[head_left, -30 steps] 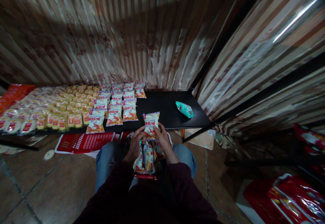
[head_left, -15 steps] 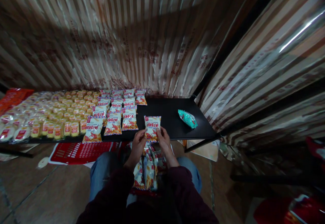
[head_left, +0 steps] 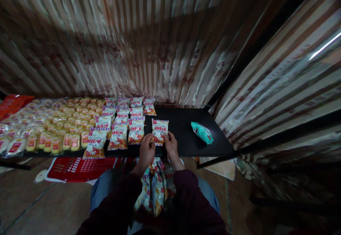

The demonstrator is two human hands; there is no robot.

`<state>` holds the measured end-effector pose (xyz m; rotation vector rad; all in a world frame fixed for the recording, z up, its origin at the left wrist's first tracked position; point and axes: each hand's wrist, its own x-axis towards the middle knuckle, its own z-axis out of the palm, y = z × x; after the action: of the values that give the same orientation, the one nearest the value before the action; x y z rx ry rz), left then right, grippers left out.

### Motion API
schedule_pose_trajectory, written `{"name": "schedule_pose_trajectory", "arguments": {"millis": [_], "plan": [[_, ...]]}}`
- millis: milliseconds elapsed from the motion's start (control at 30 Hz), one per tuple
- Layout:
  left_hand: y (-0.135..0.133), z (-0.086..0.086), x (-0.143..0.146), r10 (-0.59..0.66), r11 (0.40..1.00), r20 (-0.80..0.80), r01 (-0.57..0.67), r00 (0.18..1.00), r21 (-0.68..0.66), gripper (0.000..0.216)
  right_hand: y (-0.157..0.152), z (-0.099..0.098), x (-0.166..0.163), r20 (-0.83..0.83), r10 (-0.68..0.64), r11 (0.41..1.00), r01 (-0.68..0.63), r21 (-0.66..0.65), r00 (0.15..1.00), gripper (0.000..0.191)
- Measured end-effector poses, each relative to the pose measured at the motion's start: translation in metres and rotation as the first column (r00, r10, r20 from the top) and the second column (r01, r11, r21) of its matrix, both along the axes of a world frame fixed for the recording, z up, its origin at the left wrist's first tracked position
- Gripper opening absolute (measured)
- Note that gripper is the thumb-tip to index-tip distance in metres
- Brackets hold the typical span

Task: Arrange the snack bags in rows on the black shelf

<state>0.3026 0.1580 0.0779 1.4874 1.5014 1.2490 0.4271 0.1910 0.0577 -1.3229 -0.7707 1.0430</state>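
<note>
Between my two hands is a white-and-orange snack bag (head_left: 160, 132) with striped ends, over the front part of the black shelf (head_left: 176, 121). My left hand (head_left: 147, 151) grips its lower left corner, fingers closed. On the opposite edge, my right hand (head_left: 171, 146) pinches the bag with thumb and fingers. Just left of it stand rows of matching snack bags (head_left: 136, 130), leaning back in columns. More such bags (head_left: 157, 192) lie in a heap between my knees, partly hidden by my forearms.
Many small wrapped yellow cakes (head_left: 55, 144) fill the shelf's left side, with white round packs (head_left: 16, 146) and an orange packet (head_left: 14, 105) beyond. A teal bag (head_left: 202, 132) lies to the right. Under the shelf sits a red basket (head_left: 80, 169). Striped sheeting (head_left: 165, 43) hangs behind.
Both hands have carried the snack bag a little forward over the shelf, closer to the standing rows. The camera view has tilted slightly; the other goods stay where they were.
</note>
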Motion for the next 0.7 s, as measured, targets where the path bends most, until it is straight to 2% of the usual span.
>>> {"name": "schedule_pose_trajectory", "arguments": {"millis": [167, 300, 533, 700], "plan": [[0.008, 0.002, 0.010, 0.059, 0.998, -0.206, -0.057, 0.977, 0.017, 0.042, 0.023, -0.007, 0.002, 0.079, 0.027, 0.999, -0.028, 0.019, 0.997, 0.054], [0.013, 0.002, 0.015, 0.024, 1.000, -0.311, -0.018, 0.950, 0.024, 0.048, 0.041, -0.012, 0.005, 0.149, 0.023, 1.000, -0.025, 0.010, 0.989, 0.055], [0.024, 0.002, 0.017, -0.020, 1.000, -0.375, 0.020, 0.927, -0.006, 0.054, 0.060, -0.015, 0.004, 0.228, 0.006, 1.000, -0.012, 0.024, 0.974, 0.052], [0.036, 0.004, 0.021, -0.002, 0.999, -0.377, 0.016, 0.926, 0.032, 0.056, 0.080, -0.016, 0.002, 0.309, -0.006, 0.999, -0.005, 0.033, 0.951, 0.050]]}}
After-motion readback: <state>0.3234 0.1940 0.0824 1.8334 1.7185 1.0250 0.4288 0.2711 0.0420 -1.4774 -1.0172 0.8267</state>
